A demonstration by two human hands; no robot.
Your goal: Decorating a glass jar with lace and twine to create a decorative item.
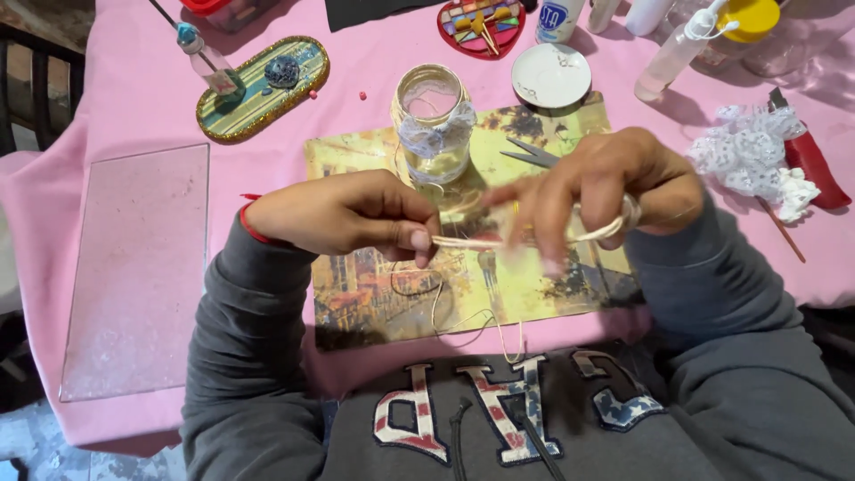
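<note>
Grip: left hand [343, 214] pinches cord [472, 240] | right hand [614, 191] holds cord wound round fingers | glass jar [432, 125] behind

Twine [472, 241]: pale, thin cord, pulled taut and level between the hands. Its 9 o'clock end is pinched by fingertips; its 3 o'clock end is looped around fingers. Loose tails hang toward 6 o'clock, curling over the picture mat [374, 303].
</note>
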